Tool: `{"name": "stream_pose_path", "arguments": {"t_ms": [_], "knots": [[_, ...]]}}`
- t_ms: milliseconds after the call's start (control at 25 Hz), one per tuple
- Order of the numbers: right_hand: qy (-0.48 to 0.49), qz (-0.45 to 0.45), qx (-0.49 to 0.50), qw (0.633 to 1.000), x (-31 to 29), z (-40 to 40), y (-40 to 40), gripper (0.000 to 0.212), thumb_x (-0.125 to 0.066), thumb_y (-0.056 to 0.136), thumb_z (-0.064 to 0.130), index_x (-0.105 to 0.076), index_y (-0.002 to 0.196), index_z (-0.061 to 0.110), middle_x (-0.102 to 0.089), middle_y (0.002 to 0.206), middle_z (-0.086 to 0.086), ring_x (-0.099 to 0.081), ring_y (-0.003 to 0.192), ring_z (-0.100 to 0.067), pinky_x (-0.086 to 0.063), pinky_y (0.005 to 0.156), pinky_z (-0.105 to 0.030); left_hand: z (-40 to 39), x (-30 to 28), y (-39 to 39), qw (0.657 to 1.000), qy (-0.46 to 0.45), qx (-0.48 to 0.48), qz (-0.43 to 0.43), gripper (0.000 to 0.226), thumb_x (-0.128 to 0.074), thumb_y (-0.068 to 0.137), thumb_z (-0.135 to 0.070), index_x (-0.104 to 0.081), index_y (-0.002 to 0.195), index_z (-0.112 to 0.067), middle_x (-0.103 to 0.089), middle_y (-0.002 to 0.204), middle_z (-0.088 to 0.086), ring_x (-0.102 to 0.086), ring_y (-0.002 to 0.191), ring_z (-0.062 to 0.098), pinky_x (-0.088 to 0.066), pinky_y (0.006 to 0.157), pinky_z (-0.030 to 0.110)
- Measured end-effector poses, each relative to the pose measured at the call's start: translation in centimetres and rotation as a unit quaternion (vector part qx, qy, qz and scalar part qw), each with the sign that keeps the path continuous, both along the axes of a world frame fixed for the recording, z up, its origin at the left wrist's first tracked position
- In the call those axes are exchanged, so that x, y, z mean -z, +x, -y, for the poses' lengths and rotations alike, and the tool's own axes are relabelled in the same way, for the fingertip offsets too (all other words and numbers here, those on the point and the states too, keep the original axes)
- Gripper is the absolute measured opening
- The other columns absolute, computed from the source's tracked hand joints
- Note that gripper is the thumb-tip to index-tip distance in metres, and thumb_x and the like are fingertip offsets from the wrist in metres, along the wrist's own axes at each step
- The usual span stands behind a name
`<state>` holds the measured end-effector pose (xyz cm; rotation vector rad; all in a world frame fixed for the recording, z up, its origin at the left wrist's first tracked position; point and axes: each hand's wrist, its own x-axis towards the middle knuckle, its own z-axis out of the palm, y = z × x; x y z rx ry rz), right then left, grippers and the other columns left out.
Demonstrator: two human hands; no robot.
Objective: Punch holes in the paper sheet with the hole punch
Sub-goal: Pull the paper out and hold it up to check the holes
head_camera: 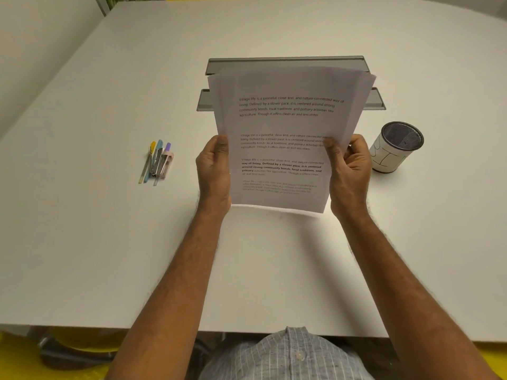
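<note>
A thin stack of white paper sheets (279,124) with printed paragraphs stands nearly upright above the middle of the white table (96,242), its bottom edge just over the surface. My left hand (215,174) grips the stack's left edge, thumb on the front page. My right hand (349,171) grips the right edge the same way. The upper right corners of the sheets fan apart slightly. I see no hole punch that I can identify.
A small cluster of pens and a stapler-like tool (157,161) lies to the left. A white cup with a mesh top (395,146) stands at the right. Two grey cable-tray flaps (285,63) rise from the table behind the paper.
</note>
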<state>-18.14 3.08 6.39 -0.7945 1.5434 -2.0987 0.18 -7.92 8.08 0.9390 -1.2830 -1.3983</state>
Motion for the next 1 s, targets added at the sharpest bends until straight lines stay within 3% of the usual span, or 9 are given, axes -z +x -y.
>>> {"name": "stream_pose_path", "arguments": {"t_ms": [200, 360, 480, 600, 840, 1000], "knots": [[0.028, -0.047, 0.039, 0.998, 0.5, 0.0, 0.3, 0.022, -0.054, 0.107, 0.028, -0.061, 0.087, 0.023, -0.058, 0.082, 0.002, -0.048, 0.077, -0.017, -0.042, 0.069, -0.039, 0.0, -0.1, 0.0, 1.000, 0.010, -0.012, -0.003, 0.029, -0.037, 0.111, -0.022, -0.063, 0.098, -0.027, -0.075, 0.085, -0.020, -0.070, 0.078, 0.001, -0.057, 0.068, 0.022], [0.004, -0.047, 0.036, 0.998, 0.4, 0.0, 0.3, 0.019, -0.052, 0.108, 0.028, -0.062, 0.096, 0.018, -0.060, 0.089, -0.004, -0.049, 0.083, -0.020, -0.043, 0.073, -0.042, 0.3, 0.0, 0.2, 1.000, -0.010, -0.007, -0.012, 0.027, -0.039, 0.110, -0.022, -0.063, 0.098, -0.026, -0.075, 0.088, -0.018, -0.069, 0.080, 0.004, -0.057, 0.071, 0.026], [-0.013, -0.042, 0.017, 0.999, 0.6, 0.1, 0.5, 0.004, -0.054, 0.107, 0.018, -0.058, 0.109, 0.017, -0.065, 0.102, -0.005, -0.059, 0.092, -0.019, -0.051, 0.081, -0.041, 0.6, 0.7, 0.2, 0.999, -0.034, 0.008, 0.002, 0.017, -0.044, 0.109, -0.018, -0.061, 0.105, -0.019, -0.074, 0.093, -0.013, -0.068, 0.083, 0.006, -0.056, 0.072, 0.028], [-0.030, -0.021, 0.023, 0.999, 0.8, 0.1, 0.9, 0.014, -0.057, 0.105, 0.013, -0.052, 0.114, 0.022, -0.067, 0.106, -0.008, -0.063, 0.095, -0.021, -0.054, 0.085, -0.041, 0.5, 1.0, 0.3, 0.999, -0.045, 0.010, 0.002, 0.013, -0.045, 0.108, -0.015, -0.055, 0.115, -0.019, -0.074, 0.098, -0.011, -0.071, 0.086, 0.007, -0.057, 0.071, 0.025], [-0.048, -0.024, 0.027, 0.998, 0.6, 0.2, 0.9, 0.010, -0.051, 0.108, 0.014, -0.044, 0.109, 0.022, -0.060, 0.096, -0.003, -0.053, 0.090, -0.025, -0.044, 0.080, -0.046, 0.6, 0.7, 0.3, 0.999, -0.033, 0.015, -0.005, 0.024, -0.037, 0.110, -0.014, -0.060, 0.102, -0.019, -0.072, 0.089, -0.014, -0.066, 0.080, 0.005, -0.055, 0.068, 0.024], [-0.063, -0.030, 0.020, 0.997, 0.9, 0.2, 0.9, 0.013, -0.047, 0.108, 0.008, -0.042, 0.108, 0.020, -0.051, 0.101, -0.009, -0.046, 0.093, -0.026, -0.039, 0.082, -0.045, 0.5, 0.5, 0.2, 0.999, -0.023, 0.026, -0.021, 0.026, -0.035, 0.111, -0.015, -0.059, 0.099, -0.018, -0.071, 0.086, -0.013, -0.065, 0.076, 0.005, -0.052, 0.064, 0.022]]}}
